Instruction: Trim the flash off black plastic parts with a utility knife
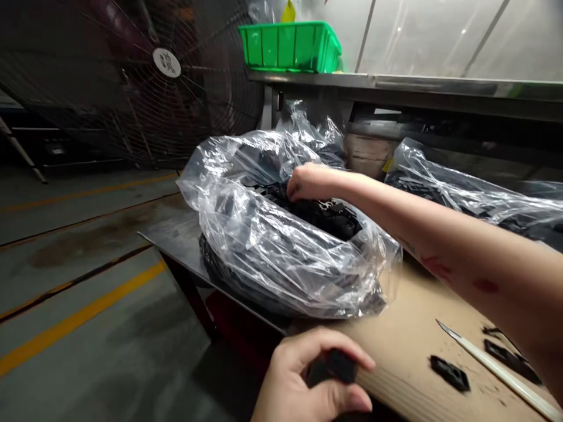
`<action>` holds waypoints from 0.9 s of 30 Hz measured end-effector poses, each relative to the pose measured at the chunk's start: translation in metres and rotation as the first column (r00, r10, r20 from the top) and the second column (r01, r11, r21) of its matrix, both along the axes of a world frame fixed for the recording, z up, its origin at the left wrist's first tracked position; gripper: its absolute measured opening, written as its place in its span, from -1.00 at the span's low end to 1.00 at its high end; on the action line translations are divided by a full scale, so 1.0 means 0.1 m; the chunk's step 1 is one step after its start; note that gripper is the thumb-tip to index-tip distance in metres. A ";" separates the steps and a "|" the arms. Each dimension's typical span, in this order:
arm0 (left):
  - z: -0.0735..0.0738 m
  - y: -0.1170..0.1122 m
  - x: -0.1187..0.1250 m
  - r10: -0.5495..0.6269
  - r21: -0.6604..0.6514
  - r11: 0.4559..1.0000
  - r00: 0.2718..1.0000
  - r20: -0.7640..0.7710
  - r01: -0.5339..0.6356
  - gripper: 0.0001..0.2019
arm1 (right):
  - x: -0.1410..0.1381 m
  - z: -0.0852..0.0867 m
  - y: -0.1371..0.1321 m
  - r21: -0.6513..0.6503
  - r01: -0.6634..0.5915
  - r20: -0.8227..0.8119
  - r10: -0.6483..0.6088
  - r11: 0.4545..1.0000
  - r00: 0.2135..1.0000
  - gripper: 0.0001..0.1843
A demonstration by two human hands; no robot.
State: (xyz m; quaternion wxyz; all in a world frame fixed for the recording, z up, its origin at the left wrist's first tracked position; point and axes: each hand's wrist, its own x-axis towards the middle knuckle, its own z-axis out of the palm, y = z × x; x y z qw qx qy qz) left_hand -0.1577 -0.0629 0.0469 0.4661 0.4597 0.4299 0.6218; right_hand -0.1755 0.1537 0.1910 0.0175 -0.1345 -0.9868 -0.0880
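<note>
Step in hand: picking from bag. Right hand (310, 181), frame centre, reaches into open clear plastic bag (272, 252), fingers curled down among black plastic parts (328, 214); actual grip cannot tell. Left hand (308, 384), bottom centre, closed around one small black part (336, 364) at worktop edge (409, 340). Craft knife (497, 369) and loose pieces (449, 373) lower right. Judgement: a clean lift needs a single part pinched, clear of loose film.

Open mouth of the clear bag (264, 246) gives way in from above; shelf (396, 85) caps the back, second bag (475, 187) crowds right, blade (492, 366) and black clips (449, 373) litter near board (409, 328).
</note>
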 end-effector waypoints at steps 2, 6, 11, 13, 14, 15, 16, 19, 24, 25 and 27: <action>0.00 0.03 0.06 0.057 0.052 0.997 0.997 -0.055 -0.054 -0.73 | 0.01 0.01 0.00 -0.044 0.023 -0.044 -0.025 0.999 0.999 -0.90; 0.01 0.07 0.16 0.076 0.099 0.993 0.995 -0.070 -0.069 -0.82 | 0.10 0.00 -0.03 -0.122 0.062 -0.150 -0.080 0.991 0.985 -0.79; 0.03 0.12 0.26 0.095 0.089 0.993 0.984 -0.151 -0.082 -0.85 | 0.40 0.08 -0.14 -0.401 -0.043 -0.416 -0.140 0.915 0.898 -0.82; 0.02 0.14 0.31 0.097 0.061 0.994 0.977 -0.188 -0.087 -0.83 | 0.68 0.13 -0.22 -0.476 -0.135 -0.562 -0.183 0.869 0.807 -0.89; 0.01 0.16 0.34 0.098 0.033 0.995 0.975 -0.199 -0.093 -0.82 | 0.87 0.13 -0.28 -0.473 -0.146 -0.617 -0.209 0.869 0.759 -0.87; 0.00 0.17 0.37 0.096 -0.006 0.995 0.975 -0.200 -0.099 -0.80 | 1.09 0.12 -0.34 -0.460 -0.136 -0.667 -0.240 0.877 0.705 -0.82; -0.02 0.19 0.41 0.087 -0.054 0.994 0.978 -0.189 -0.099 -0.77 | 1.32 0.07 -0.43 -0.453 -0.114 -0.708 -0.278 0.884 0.649 -0.75; -0.07 0.28 0.55 0.008 -0.203 0.979 0.996 -0.092 -0.027 -0.72 | 2.06 -0.24 -0.77 -0.485 -0.009 -0.727 -0.397 0.875 0.561 -0.80; -0.12 0.48 0.80 -0.171 -0.237 0.962 0.976 -0.138 0.135 -0.83 | 2.82 -0.98 -1.35 -0.564 0.149 -0.338 -0.392 0.812 0.856 -0.40; -0.12 0.52 0.85 -0.191 -0.219 0.964 0.965 -0.179 0.150 -0.81 | 2.89 -1.09 -1.41 -0.589 0.145 -0.327 -0.399 0.795 0.857 -0.36; -0.13 0.58 0.95 -0.238 -0.178 0.964 0.942 -0.235 0.199 -0.78 | 2.99 -1.26 -1.46 -0.650 0.128 -0.341 -0.438 0.749 0.832 -0.33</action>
